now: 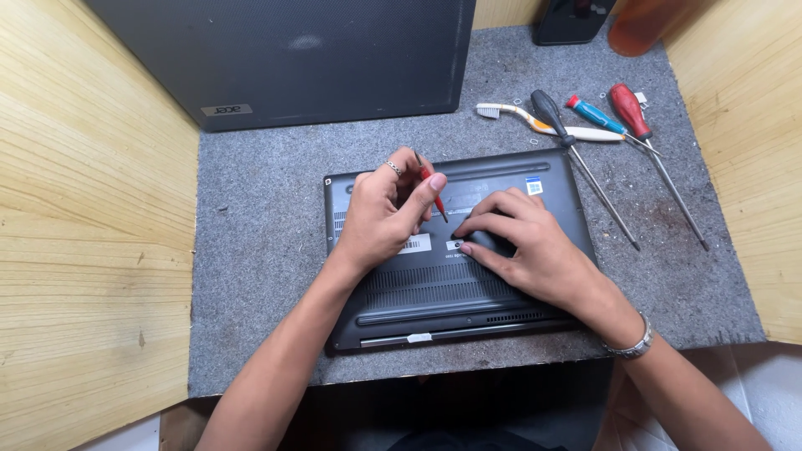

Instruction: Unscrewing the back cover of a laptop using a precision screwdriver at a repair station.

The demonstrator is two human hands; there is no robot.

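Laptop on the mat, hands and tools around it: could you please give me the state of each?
Laptop: shut, underside up, bottom cover on.
Left hand: gripping a small red tool.
Right hand: pressed flat on the laptop.
Screwdrivers: lying loose on the grey mat.
Toothbrush: lying loose beside them.

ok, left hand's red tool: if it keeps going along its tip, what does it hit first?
The left hand holds a thin red tool angled down and right. Its tip would probably meet the upturned laptop's base first, just short of the right hand; depth is unclear.

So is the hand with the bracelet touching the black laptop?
Touching. The head view shows the right hand pressed flat, fingers spread, on the laptop underside.
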